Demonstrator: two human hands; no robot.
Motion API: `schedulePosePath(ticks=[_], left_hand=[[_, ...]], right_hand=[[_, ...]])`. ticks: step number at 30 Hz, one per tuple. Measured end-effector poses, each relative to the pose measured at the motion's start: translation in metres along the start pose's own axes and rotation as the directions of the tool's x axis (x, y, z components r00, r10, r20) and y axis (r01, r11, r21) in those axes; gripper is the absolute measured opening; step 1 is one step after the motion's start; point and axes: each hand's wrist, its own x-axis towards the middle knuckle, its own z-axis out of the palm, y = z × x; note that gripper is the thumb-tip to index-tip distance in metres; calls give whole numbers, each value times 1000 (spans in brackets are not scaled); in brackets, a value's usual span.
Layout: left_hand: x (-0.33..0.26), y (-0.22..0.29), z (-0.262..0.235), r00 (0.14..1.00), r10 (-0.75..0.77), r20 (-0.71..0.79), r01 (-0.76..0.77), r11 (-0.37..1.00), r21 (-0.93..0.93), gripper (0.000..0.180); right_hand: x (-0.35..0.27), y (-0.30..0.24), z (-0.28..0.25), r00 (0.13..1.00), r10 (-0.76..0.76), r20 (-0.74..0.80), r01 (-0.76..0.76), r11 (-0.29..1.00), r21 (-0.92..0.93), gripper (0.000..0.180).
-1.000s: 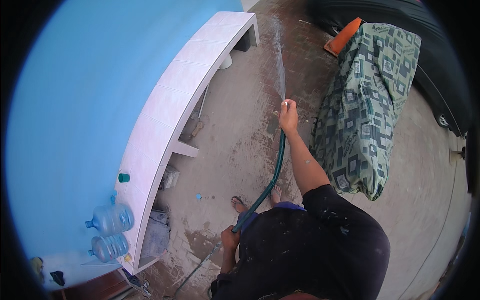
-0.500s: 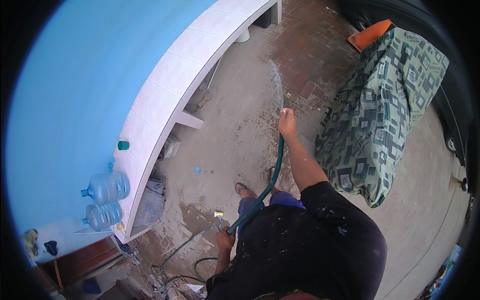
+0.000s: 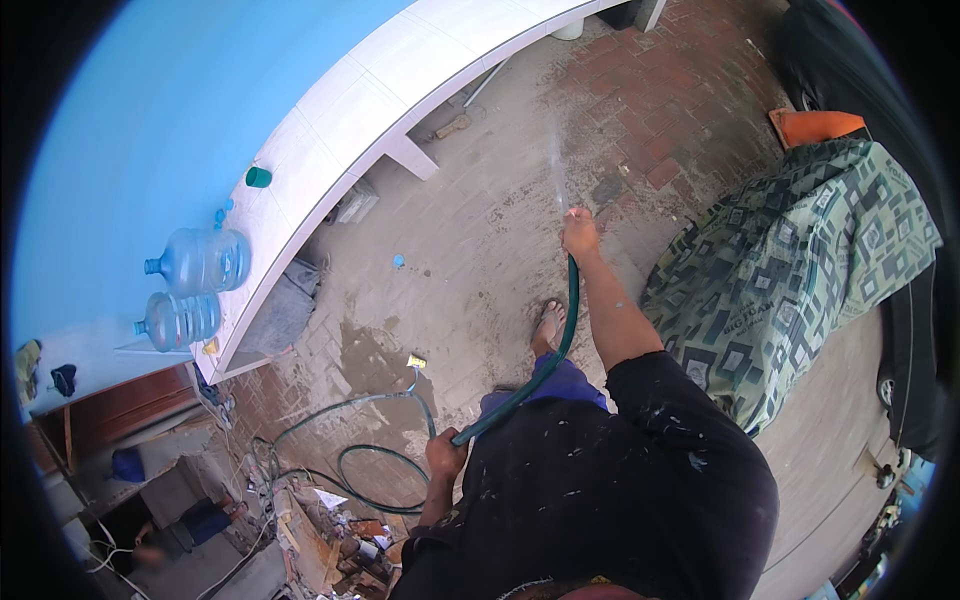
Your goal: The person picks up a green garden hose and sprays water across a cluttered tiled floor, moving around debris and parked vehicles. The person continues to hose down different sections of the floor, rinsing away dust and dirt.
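Note:
A dark green garden hose (image 3: pixel 545 374) runs in a curve across the front of my body. My right hand (image 3: pixel 580 234), reached forward, is closed around it near its outlet. A thin stream of water (image 3: pixel 558 172) sprays from there toward the brick paving (image 3: pixel 660 110). Lower and to the left, my left hand (image 3: pixel 446 456) is wrapped round the same hose near my waist. From that hand the hose trails into loose loops (image 3: pixel 345 475) on the ground. Beside it lies a small yellow-and-white cup-like item (image 3: pixel 416 361). One foot (image 3: pixel 549 324) shows ahead of me.
A white tiled counter (image 3: pixel 350 110) along a blue wall bears two large water bottles (image 3: pixel 207 258) and a green cup (image 3: pixel 258 177). Right are a patterned cover (image 3: pixel 790 270) over something bulky and an orange cone (image 3: pixel 815 128). Rubble (image 3: pixel 325 545) lies lower left, near a person (image 3: pixel 195 527).
My view has shifted, bringing more hose loops, the rubble and the person into sight. One foot has moved forward. Both hands keep their hold on the hose, and water still sprays.

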Motion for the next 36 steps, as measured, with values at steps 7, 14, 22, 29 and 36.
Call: schedulePosePath(ticks=[7,14,22,29,36], left_hand=[[-60,-52,17,989,-55,-140,41,994,-101,43],[-163,-120,62,935,-220,-279,168,966,-197,43],[-331,-172,123,722,-558,-409,371,811,-452,41],[-474,-138,213,378,-853,-359,543,519,-660,44],[-498,-90,263,147,-949,-278,551,312,-774,43]], right_hand=[[-67,11,77,968,96,234,-76,993,-94,19],[-169,50,176,881,67,468,33,979,-202,21],[-373,136,295,682,126,720,181,925,-333,21],[-582,263,341,383,195,903,450,814,-367,23],[-661,329,335,278,233,932,605,711,-358,25]])
